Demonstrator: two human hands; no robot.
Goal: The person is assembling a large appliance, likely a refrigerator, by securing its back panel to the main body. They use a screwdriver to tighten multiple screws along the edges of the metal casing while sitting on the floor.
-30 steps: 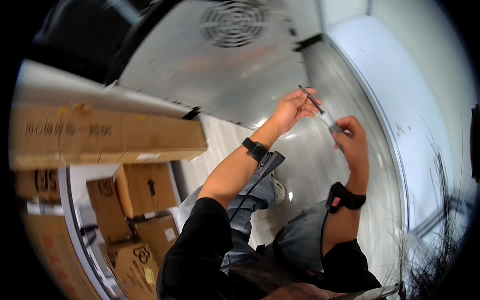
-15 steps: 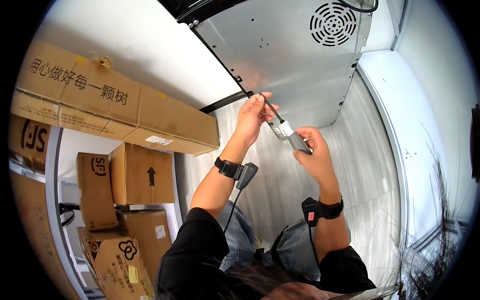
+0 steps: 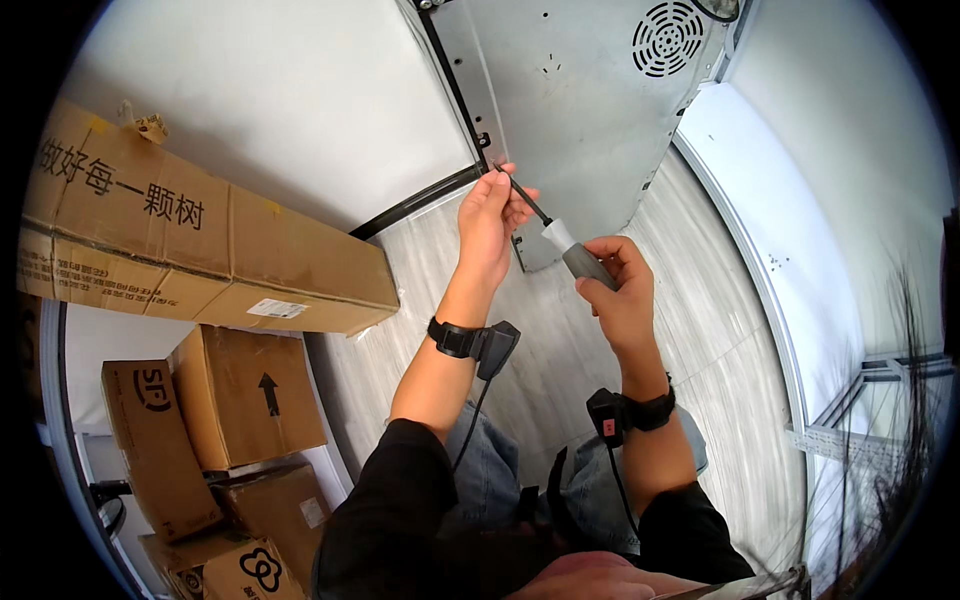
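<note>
A screwdriver (image 3: 588, 263) with a grey and white handle and a dark shaft slants up and left between my hands. My right hand (image 3: 628, 292) is closed around the handle. Close to the tip, my left hand (image 3: 488, 212) pinches the shaft with thumb and fingers; whether a screw sits there is too small to tell. Just beyond the fingertips lies the left edge of a grey metal panel (image 3: 580, 110), near its lower corner. Small holes and a round slotted vent (image 3: 668, 40) mark this panel.
A long cardboard box (image 3: 300, 255) lies at the left. Below it, several cardboard boxes (image 3: 255, 395) stand on a metal-framed shelf. A black rail (image 3: 420, 200) runs along the foot of the white wall (image 3: 300, 90). Black wrist straps with cabled modules (image 3: 495, 348) sit on both forearms.
My view has shifted, so the panel and boxes sit differently in the picture. The screwdriver tip and left fingertips are nearer the panel's left edge. Both hands keep their hold.
</note>
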